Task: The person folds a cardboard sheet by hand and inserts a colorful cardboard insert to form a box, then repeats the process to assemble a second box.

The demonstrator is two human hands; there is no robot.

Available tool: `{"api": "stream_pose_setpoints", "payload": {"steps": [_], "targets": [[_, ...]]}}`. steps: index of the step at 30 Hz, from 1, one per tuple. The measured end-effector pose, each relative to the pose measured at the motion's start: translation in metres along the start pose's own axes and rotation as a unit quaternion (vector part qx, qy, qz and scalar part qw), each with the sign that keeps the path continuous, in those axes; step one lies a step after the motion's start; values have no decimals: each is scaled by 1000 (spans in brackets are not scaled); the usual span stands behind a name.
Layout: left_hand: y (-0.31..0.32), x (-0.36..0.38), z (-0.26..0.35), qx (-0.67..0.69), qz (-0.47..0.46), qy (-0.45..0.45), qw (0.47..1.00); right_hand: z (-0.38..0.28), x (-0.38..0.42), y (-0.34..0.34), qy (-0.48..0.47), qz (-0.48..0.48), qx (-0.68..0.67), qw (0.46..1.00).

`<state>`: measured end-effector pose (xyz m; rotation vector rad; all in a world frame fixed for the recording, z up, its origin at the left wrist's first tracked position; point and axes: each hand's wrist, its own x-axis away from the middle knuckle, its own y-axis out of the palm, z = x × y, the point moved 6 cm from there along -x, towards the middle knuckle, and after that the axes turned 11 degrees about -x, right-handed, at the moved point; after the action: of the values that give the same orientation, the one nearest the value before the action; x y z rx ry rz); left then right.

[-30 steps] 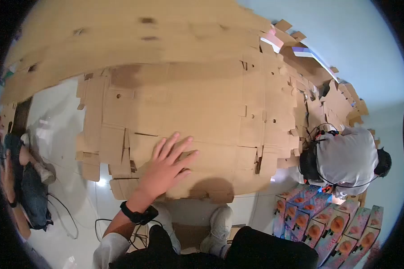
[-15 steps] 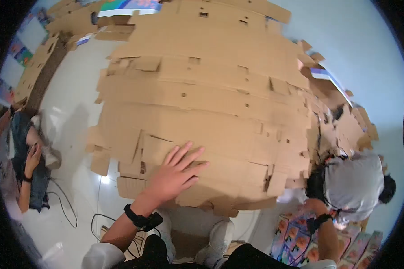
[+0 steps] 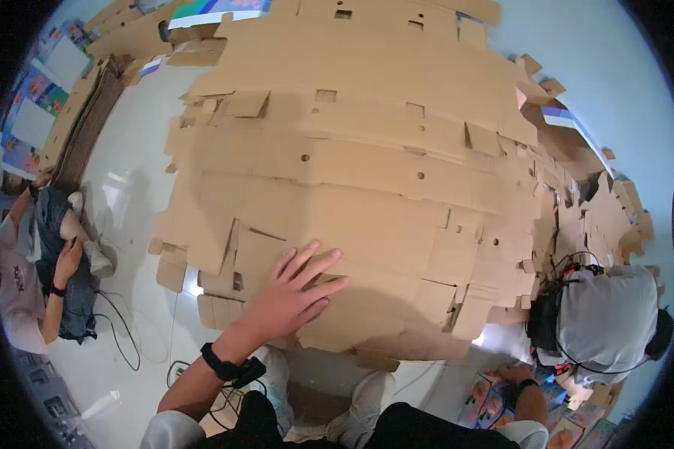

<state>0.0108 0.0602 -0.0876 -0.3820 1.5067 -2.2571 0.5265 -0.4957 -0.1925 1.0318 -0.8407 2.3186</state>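
Observation:
Fingers spread, my left hand (image 3: pixel 296 292) lies flat on the near part of a large brown cardboard stack (image 3: pixel 337 239). The flattened sheets have cut slots, small round holes and loose flaps. Down at the right, my right hand (image 3: pixel 515 376) is low over colourful printed cardboard (image 3: pixel 475 404) with a flower-like pattern. Its fingers are small and blurred in this view, so I cannot tell how they are closed. Both wrists wear black bands.
A person in a light shirt (image 3: pixel 602 322) bends beside more torn cardboard (image 3: pixel 606 217) on the right. Another person (image 3: pixel 23 292) sits on the left near a standing cardboard stack (image 3: pixel 90 123). Black cables (image 3: pixel 127 333) lie on the pale tiled floor (image 3: pixel 139 187).
My right hand has moved down and slightly left onto the printed cardboard. My left hand stays flat on the stack. The view has shifted a little, showing more of the left side.

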Motion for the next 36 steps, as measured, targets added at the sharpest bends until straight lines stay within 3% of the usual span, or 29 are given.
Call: {"api": "stream_pose_setpoints", "payload": {"steps": [1, 5, 12, 16, 21, 24, 27, 29, 31, 33, 35, 36], "targets": [[0, -1, 1, -3, -4, -2, 1000, 5, 1, 11, 25, -46, -7, 999], [2, -1, 0, -7, -12, -8, 1000, -1, 51, 58, -61, -17, -82, 995], [3, -5, 4, -36, -24, -5, 999, 9, 111, 191, -100, -105, -186, 972], [-29, -13, 8, -57, -125, 64, 988, -6, 111, 200, -107, -125, -209, 964], [-69, -54, -17, -123, -253, 206, 937, -25, 93, 162, -136, -120, -210, 961], [-84, -91, -31, -152, -173, 219, 948, -35, 85, 119, -163, -115, -193, 961], [-89, -130, -61, -291, -85, 191, 934, -31, 97, 70, -201, -116, -171, 958], [-82, -139, -92, -280, -39, 121, 952, -30, 116, 33, -238, -118, -156, 951], [-80, -136, -114, -249, -6, 88, 965, -36, 137, -12, -345, -115, -128, 923], [-86, -114, -132, -210, 9, 83, 974, -74, 184, -76, -494, -98, -99, 858], [-87, -89, -162, -213, 42, 15, 976, -113, 236, -151, -327, -50, -241, 912], [-88, -78, -178, -220, 55, -14, 974, -132, 237, -175, -385, -70, -283, 876]]}}
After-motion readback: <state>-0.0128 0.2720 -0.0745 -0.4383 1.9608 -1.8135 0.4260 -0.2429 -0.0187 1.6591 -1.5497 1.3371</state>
